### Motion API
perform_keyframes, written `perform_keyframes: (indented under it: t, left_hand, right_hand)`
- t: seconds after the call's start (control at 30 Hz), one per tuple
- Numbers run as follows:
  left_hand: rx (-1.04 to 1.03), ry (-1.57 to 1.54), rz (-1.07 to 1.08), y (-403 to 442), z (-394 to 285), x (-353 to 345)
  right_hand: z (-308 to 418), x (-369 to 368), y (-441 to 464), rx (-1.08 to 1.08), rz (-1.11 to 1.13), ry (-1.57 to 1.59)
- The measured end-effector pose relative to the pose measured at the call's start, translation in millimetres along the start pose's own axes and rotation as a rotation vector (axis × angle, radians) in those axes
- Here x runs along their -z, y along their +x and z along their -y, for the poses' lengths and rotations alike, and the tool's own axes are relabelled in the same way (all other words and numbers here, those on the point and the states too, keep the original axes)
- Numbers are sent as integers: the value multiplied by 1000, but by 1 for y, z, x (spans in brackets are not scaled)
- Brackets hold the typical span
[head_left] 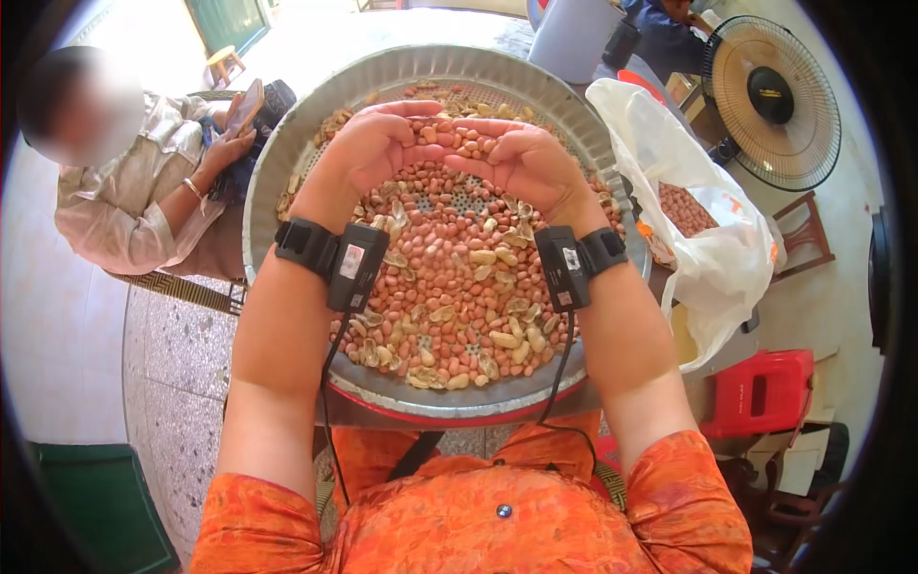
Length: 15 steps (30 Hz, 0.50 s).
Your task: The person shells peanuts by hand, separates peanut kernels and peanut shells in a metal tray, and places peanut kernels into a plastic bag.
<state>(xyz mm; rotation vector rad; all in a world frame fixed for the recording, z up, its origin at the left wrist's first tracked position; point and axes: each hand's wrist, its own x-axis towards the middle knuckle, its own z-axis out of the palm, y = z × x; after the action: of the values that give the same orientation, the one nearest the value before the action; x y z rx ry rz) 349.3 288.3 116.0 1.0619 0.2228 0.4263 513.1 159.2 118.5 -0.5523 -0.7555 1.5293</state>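
A large round metal tray (pixel 277 143) with a perforated bottom holds many shelled peanuts (pixel 449 239), mixed with broken shells (pixel 426 375) and some unshelled peanuts (pixel 504 339). Over its far half, my left hand (pixel 378 143) and my right hand (pixel 531 158) face each other with curved, stretched fingers. Thumbs and fingers nearly meet, making a ring around a cluster of peanuts (pixel 466 142). Both hands are open, thumb apart from the fingers. I cannot tell whether the cluster is lifted or rests on the tray. Each wrist wears a black strapped device.
On the right stands a white plastic bag (pixel 712 258) with more peanuts inside. Beyond it is a standing fan (pixel 770 100); a red plastic chair (pixel 760 394) is nearer. At left sits a person (pixel 143 182) holding a phone (pixel 246 107). Cables hang from my wrists.
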Motion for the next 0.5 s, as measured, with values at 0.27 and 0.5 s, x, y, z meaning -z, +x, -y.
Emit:
perform_keyframes:
  t: [0.27, 0.5]
  left_hand:
    - [-6, 95, -28, 1, 3, -4]
    - [9, 99, -9, 2, 5, 1]
  right_hand:
    - [-9, 10, 7, 16, -90, -61]
    - [-14, 12, 11, 6, -171, -28]
